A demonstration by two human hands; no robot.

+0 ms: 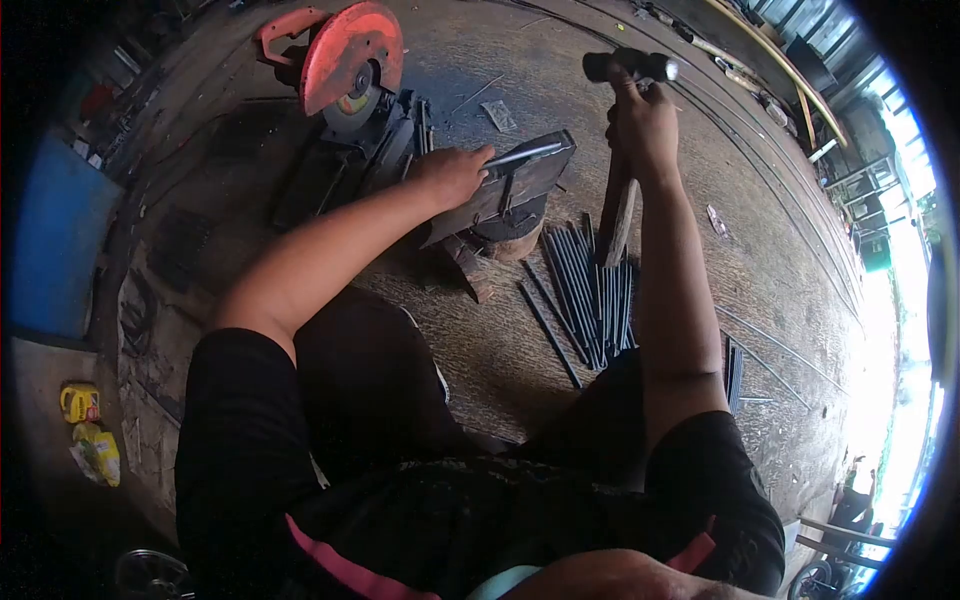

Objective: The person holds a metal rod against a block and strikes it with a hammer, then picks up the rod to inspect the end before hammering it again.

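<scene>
At 12 o'clock in a workshop, a left hand [455, 180] is folded around the near end of a metal rod [527, 156], fingers pressed together, the palm hidden from the camera. The rod lies along the top of a metal block [535, 183], which is set over a round wooden stump [512, 241], its far end pointing toward 2 o'clock.

At 1 o'clock, the right hand [643, 125] grips a hammer [619, 205] close under its head, one finger laid up against the dark steel; the wooden handle runs down toward 6 o'clock. The hammer's head is well apart from the rod.

At 3 o'clock, just past the stump, a fan of loose rods [575, 290] lies on the dirt floor [480, 335], partly behind the handle.

At 11 o'clock stands a cut-off saw [350, 65] with a red guard; its disc [350, 112] bears a coloured label too blurred to read. A small packet [499, 116] rests near it at 12 o'clock.

Between 8 and 9 o'clock, a yellow jug [80, 403] carries a printed label, its words too small to make out, as are those on the yellow bag [96, 455] beside it.
</scene>
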